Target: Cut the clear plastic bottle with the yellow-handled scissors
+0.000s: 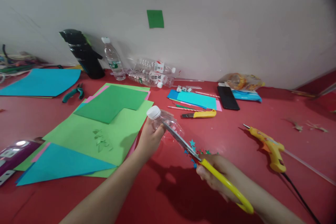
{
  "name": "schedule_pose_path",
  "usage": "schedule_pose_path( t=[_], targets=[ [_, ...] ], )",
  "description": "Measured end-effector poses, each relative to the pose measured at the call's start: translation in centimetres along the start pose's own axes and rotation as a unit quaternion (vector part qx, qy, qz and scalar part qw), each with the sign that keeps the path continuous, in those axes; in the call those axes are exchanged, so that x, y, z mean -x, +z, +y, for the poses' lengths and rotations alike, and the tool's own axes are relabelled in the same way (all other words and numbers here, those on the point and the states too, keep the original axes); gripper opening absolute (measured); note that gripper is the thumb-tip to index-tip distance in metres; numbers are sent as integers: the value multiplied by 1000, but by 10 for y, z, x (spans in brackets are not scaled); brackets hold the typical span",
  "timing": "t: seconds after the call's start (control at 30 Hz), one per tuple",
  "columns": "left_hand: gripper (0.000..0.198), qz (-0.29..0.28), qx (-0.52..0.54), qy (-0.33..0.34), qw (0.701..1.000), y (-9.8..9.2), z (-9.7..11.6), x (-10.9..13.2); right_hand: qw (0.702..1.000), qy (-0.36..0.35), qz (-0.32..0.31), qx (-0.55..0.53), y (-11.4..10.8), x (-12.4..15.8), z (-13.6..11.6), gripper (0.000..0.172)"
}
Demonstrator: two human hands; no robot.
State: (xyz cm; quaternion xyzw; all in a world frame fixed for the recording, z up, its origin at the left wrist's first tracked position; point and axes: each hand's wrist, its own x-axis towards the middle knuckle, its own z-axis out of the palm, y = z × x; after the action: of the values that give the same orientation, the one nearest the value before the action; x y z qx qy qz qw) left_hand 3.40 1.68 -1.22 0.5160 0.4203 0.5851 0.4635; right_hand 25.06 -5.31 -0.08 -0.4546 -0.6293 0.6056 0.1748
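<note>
My left hand (pixel 150 140) is wrapped round the neck end of a clear plastic bottle (pixel 172 125) with a white cap (pixel 153 112). In my right hand (pixel 214 175) is a pair of scissors (pixel 223 182) with yellow handles, the blades pointing up and left. Their tips meet the bottle just below the cap, beside my left thumb; whether they cut into the plastic I cannot tell. Small blue, green and red paper stars (pixel 192 143) lie on the table by the blades, partly hidden behind my right hand.
A yellow glue gun (pixel 267 147) with a cord lies to the right. A yellow box cutter (pixel 201 114) and a phone (pixel 228 98) lie beyond the bottle. Coloured paper (pixel 133 122) covers the left, near teal pliers (pixel 73 93). Bottles (pixel 113 59) and a black flask (pixel 85 56) stand by the wall.
</note>
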Motion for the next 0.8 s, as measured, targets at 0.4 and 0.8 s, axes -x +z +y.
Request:
schedule_pose_path(
  t=[0.4,0.8],
  targets=[
    [16,-14,-22,43,999,-2,-3,0,999,17,-40,5,-4,2,-3,54],
    [17,-16,-34,38,999,-2,-2,-1,999,13,-20,24,-3,-1,-1,50]
  ],
)
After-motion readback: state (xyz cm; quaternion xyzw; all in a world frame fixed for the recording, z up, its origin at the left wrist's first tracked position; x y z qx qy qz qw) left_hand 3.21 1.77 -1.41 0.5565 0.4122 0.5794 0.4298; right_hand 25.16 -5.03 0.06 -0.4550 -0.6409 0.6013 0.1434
